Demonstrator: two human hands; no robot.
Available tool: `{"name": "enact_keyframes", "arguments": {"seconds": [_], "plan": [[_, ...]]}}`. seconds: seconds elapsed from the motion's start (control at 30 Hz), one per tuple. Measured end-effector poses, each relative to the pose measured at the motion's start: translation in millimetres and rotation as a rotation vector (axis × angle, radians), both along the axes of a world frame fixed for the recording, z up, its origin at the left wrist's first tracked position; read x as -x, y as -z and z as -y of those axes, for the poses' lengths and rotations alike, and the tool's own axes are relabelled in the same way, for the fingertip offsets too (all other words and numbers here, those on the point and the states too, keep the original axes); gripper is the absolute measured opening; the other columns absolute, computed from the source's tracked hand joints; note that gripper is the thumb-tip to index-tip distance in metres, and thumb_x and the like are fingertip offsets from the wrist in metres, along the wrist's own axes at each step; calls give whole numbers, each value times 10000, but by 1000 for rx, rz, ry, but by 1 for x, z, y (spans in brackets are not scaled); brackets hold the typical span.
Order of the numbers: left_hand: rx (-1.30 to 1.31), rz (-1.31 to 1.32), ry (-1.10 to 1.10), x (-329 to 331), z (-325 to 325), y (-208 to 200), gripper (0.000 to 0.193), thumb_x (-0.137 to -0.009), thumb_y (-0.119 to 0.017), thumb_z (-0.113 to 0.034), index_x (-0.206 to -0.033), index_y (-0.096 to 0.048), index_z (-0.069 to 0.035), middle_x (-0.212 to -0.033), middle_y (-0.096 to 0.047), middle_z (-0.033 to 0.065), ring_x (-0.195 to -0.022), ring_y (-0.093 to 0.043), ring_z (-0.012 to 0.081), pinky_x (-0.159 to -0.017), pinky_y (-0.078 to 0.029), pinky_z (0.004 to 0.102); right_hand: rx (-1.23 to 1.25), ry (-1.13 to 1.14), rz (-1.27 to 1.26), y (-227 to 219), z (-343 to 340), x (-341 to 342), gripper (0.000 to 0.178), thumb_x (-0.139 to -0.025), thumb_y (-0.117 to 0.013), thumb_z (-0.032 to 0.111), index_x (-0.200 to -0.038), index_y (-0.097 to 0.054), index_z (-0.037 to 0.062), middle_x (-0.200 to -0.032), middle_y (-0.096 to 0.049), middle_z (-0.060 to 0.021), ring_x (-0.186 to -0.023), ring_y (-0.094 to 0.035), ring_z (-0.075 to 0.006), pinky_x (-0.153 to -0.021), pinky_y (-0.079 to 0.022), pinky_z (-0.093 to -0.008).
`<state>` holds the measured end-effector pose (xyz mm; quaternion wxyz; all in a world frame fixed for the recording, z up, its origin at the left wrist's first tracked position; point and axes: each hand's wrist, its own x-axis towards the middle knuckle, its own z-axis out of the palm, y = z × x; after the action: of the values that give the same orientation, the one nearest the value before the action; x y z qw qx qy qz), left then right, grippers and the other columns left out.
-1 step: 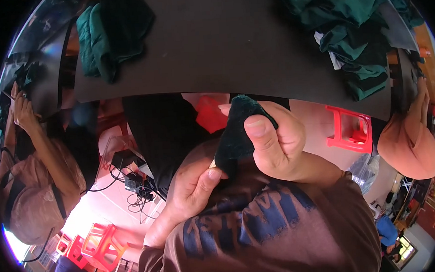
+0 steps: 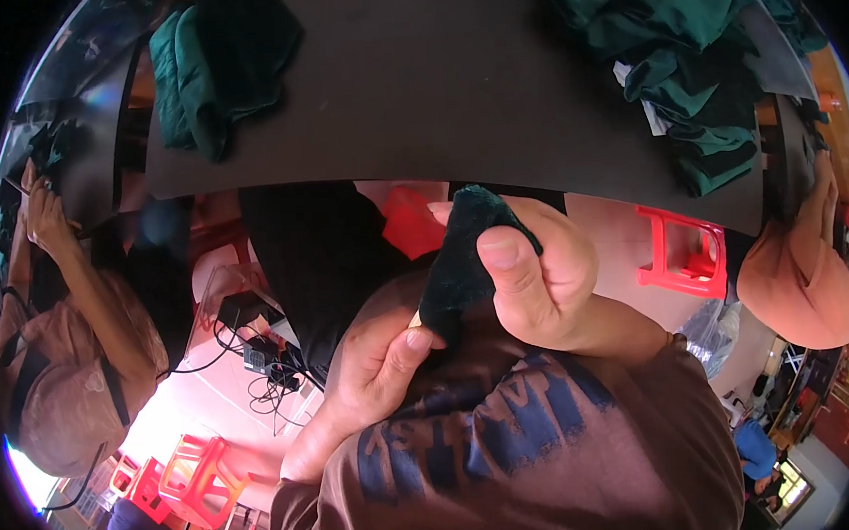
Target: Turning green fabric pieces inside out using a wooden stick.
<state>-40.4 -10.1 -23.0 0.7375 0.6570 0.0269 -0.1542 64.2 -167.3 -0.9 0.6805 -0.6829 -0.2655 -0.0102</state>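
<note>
A small dark green velvety cloth piece (image 2: 458, 263), roughly pointed at its upper end, is held in front of my chest, just off the table's near edge. My right hand (image 2: 552, 281) is closed round its upper right side, thumb pressed on the front and fingers behind. At the lower left corner of the cloth, my left hand (image 2: 377, 370) pinches with thumb and fingers. A thin pale, stick-like end shows there beside the left thumb; most of it is hidden, so I cannot tell what it is.
Green cloth (image 2: 223, 68) lies on the dark table (image 2: 413, 81) at left, with a larger heap (image 2: 672, 17) at right. People sit at the left (image 2: 81, 364) and right (image 2: 800, 281). Red stools (image 2: 682, 259) and a tangle of cables (image 2: 275, 366) are below.
</note>
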Motion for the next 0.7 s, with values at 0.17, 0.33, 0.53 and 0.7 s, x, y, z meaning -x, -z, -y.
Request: {"name": "enact_keyframes", "arguments": {"seconds": [0.17, 0.33, 0.53, 0.7], "plan": [[33, -7, -51, 4, 2, 1, 484, -926, -440, -440, -850, -580, 17, -624, -433, -30, -536, -329, 55, -499, -251, 208, 131, -12, 364, 13, -3, 3, 216, -886, -516, 105, -985, -596, -69, -783, -648, -144, -603, -624, -254, -574, -498, -303], [30, 18, -68, 4, 1, 0, 484, -926, -440, -438, -832, -587, 13, -614, -429, -28, -533, -327, 55, -498, -251, 209, 156, -105, 303, 8, 4, -1, 231, -890, -514, 101, -1023, -574, -78, -817, -649, -145, -630, -627, -228, -598, -500, -293], [15, -1, -46, 5, -1, 1, 485, -926, -446, -426, -803, -590, 21, -601, -432, -19, -531, -336, 65, -499, -261, 218, 93, -17, 84, -3, 2, 1, 264, -920, -474, 118, -1079, -548, -78, -995, -627, -112, -839, -582, -112, -772, -456, -229], [-5, 17, -41, 4, -2, 1, 478, -930, -440, -412, -803, -593, 23, -593, -429, -14, -532, -352, 70, -501, -275, 222, 22, -68, -68, -6, 6, 2, 237, -909, -444, 98, -1032, -569, -62, -904, -622, -85, -718, -548, -74, -654, -448, -202]]}}
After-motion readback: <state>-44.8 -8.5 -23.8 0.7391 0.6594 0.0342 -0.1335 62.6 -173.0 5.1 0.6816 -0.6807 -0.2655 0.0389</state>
